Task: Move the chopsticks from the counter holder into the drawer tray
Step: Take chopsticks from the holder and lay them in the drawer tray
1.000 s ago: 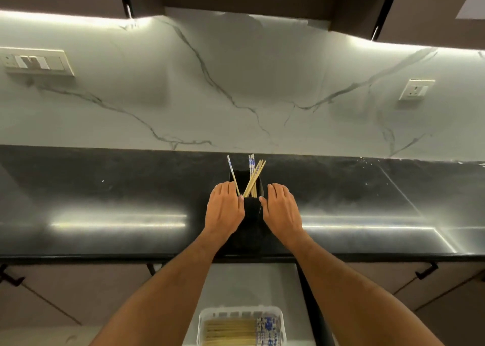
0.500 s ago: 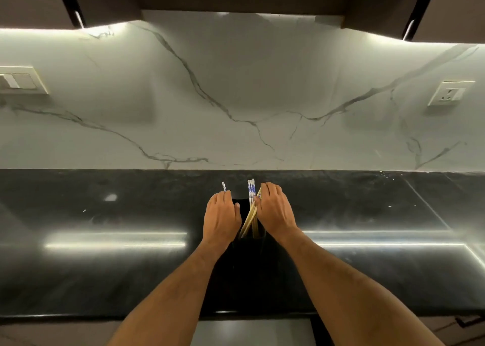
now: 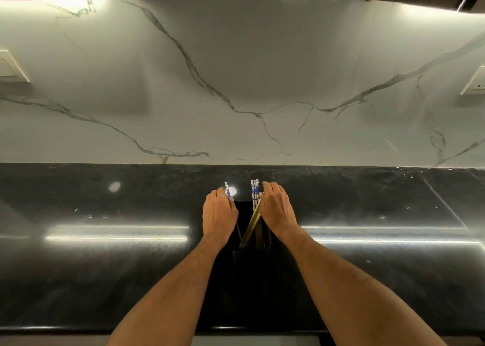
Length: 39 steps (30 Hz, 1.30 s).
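A black holder [image 3: 249, 256] stands on the dark counter [image 3: 105, 267] between my hands. Several chopsticks [image 3: 254, 214] stick out of it, some plain bamboo, some white with blue patterned tops. My right hand [image 3: 277, 209] is curled around the bunch on the holder's right side. My left hand [image 3: 219, 214] is closed on a single blue-and-white chopstick [image 3: 227, 188] whose tip pokes above the fingers. The drawer tray is out of view.
A white marble backsplash [image 3: 236, 83] rises behind the counter, with a switch plate [image 3: 10, 67] at far left and a socket [image 3: 476, 82] at far right. Dark cabinets hang above. The counter's front edge [image 3: 78, 328] runs along the bottom.
The view has tilted up, so the drawer tray dropped out of sight. Both hands moved from flanking the holder to closing on chopsticks, left on one, right on the bunch.
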Each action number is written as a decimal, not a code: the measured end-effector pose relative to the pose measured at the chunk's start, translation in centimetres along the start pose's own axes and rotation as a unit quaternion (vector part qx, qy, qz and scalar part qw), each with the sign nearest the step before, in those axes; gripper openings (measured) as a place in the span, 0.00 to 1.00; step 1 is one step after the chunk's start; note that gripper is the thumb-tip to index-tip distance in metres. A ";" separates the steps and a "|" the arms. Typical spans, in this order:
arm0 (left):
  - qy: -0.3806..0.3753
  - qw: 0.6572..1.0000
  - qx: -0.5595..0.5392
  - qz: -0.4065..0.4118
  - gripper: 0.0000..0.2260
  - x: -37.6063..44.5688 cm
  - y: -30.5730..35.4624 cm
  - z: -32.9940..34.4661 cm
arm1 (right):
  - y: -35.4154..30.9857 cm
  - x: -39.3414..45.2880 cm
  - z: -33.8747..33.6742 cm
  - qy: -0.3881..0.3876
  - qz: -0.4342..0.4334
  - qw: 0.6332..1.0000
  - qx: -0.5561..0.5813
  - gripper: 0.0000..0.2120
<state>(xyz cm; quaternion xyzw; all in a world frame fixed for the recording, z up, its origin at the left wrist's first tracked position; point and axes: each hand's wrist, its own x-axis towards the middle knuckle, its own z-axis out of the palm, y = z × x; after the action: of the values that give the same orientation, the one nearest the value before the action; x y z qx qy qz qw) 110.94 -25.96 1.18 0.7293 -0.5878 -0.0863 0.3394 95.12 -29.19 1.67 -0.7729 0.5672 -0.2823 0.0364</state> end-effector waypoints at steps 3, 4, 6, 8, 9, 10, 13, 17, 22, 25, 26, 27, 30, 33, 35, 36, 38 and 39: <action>-0.014 0.999 -0.025 -0.032 0.07 0.5 0.4 0.2 | -0.2 0.2 0.1 0.002 0.012 1.000 0.015 0.11; -0.017 0.999 -0.027 -0.037 0.07 0.6 0.5 0.2 | -0.4 0.2 0.0 0.003 0.016 1.000 0.021 0.11; -0.015 0.999 -0.027 -0.038 0.07 0.5 0.7 0.3 | -0.6 0.4 -0.1 0.003 0.021 0.999 0.034 0.11; -0.005 0.999 -0.022 -0.037 0.07 0.3 0.9 0.3 | -0.9 0.6 -0.3 0.011 0.029 0.998 0.052 0.09; -0.002 0.999 -0.020 -0.037 0.07 0.2 0.9 0.3 | -1.1 0.7 -0.3 0.018 0.038 0.997 0.068 0.09; 0.000 0.999 -0.019 -0.035 0.07 0.1 0.9 0.3 | -1.2 0.7 -0.4 0.025 0.050 0.995 0.084 0.09; -0.002 0.999 -0.021 -0.029 0.07 -0.2 1.0 0.3 | -1.7 1.1 -0.8 0.035 0.080 0.988 0.130 0.11; -0.019 0.999 -0.028 -0.015 0.07 -0.4 1.2 -0.1 | -2.3 1.7 -1.2 0.027 0.117 0.974 0.190 0.11; -0.054 0.996 -0.064 -0.032 0.09 -0.1 1.6 -0.3 | -3.3 2.4 -1.3 -0.001 0.155 0.962 0.227 0.14; -0.074 0.991 -0.095 -0.066 0.07 0.2 1.4 0.0 | -3.6 2.7 -1.2 -0.017 0.164 0.962 0.216 0.17; -0.077 0.988 -0.110 -0.074 0.06 0.2 1.2 0.1 | -3.8 2.8 -1.1 -0.026 0.165 0.962 0.214 0.18; -0.078 0.986 -0.125 -0.079 0.06 0.3 1.1 0.1 | -3.9 2.9 -1.0 -0.034 0.167 0.962 0.215 0.19; -0.082 0.983 -0.148 -0.075 0.05 0.3 1.0 0.1 | -4.6 3.2 -0.7 -0.049 0.182 0.959 0.212 0.21; -0.086 0.984 -0.143 -0.054 0.07 0.4 0.9 0.3 | -5.4 3.4 -0.4 -0.057 0.186 0.958 0.211 0.22; -0.077 0.988 -0.131 -0.040 0.09 0.4 0.6 0.3 | -5.6 3.5 -0.2 -0.053 0.194 0.957 0.209 0.21; -0.074 0.989 -0.123 -0.032 0.10 0.4 0.4 0.2 | -5.7 3.6 -0.1 -0.051 0.200 0.956 0.206 0.20; -0.073 0.991 -0.109 -0.017 0.11 0.4 0.0 0.1 | -5.8 3.8 0.0 -0.054 0.211 0.955 0.202 0.18; -0.072 0.992 -0.103 -0.012 0.11 0.4 -0.2 0.1 | -5.8 3.9 0.1 -0.058 0.217 0.953 0.202 0.17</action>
<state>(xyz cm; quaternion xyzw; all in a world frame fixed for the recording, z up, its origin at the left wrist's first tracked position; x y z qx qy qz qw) 111.15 -26.36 1.15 0.6892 -0.5899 -0.2029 0.3686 100.93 -30.70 5.32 -0.6229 0.6488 -0.3309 0.2855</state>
